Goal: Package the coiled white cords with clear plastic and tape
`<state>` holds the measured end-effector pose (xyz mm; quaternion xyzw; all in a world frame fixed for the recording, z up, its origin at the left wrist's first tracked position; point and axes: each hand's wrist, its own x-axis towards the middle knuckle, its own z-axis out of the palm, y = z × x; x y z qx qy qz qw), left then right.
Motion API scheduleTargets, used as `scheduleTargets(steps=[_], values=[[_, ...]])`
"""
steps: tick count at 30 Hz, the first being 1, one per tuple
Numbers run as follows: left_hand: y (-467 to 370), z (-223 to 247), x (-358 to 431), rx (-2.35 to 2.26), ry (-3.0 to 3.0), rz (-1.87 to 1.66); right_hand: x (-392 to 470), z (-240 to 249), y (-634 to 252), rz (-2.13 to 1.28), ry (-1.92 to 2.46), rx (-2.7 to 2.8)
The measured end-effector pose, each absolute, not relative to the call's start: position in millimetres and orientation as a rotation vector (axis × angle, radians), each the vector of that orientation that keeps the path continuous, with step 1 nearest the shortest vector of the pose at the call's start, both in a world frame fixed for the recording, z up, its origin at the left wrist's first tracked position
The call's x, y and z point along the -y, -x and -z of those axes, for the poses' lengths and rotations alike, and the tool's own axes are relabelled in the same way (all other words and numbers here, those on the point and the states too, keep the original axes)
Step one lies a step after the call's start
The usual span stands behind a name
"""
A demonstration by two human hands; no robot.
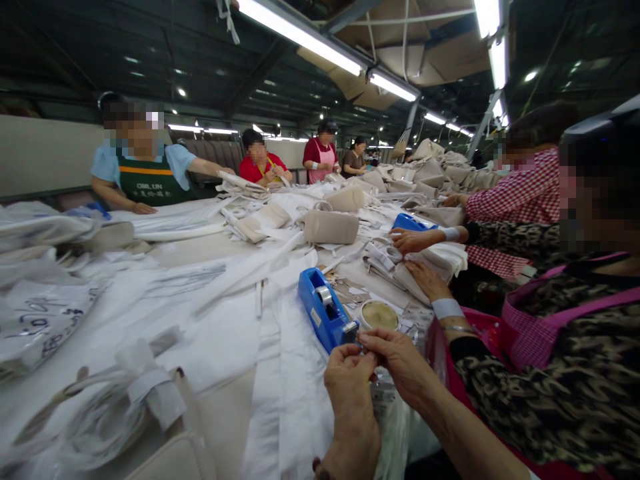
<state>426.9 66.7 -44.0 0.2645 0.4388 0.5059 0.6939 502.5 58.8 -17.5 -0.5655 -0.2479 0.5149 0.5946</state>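
A blue tape dispenser (320, 310) with a roll of clear tape stands on the white-covered table, its cutter end toward me. Right at that end, my left hand (353, 387) is closed, thumb and fingers pinched together. Beside it my right hand (395, 360) is pinched as well, its fingertips nearly meeting those of the left. Whatever lies between the fingertips is too small to make out. Just behind my hands sits a round white tub (380, 315) with something yellowish inside.
Coiled straps (107, 423) and a beige bag lie at the front left. Beige pouches (331, 227) and white wraps are heaped farther back. A co-worker's hands (425, 277) work close on the right, near a second blue dispenser (413, 223). Other people stand around the table.
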Motion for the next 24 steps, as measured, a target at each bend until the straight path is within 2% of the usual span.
scheduleTargets(steps=[11,18,24], values=[[-425.1,54.3,-44.2,-0.958,-0.629,-1.060,-38.2,41.8,-508.8,-1.251,1.265,0.528],[-402.8,58.6,-38.7,-0.926,-0.682,-0.959,-30.9,39.9,-490.9,-1.237,1.218,0.575],[-372.1,51.5,-27.4,-0.989,-0.789,-1.089,-37.8,35.1,-455.6,-1.291,1.223,0.560]])
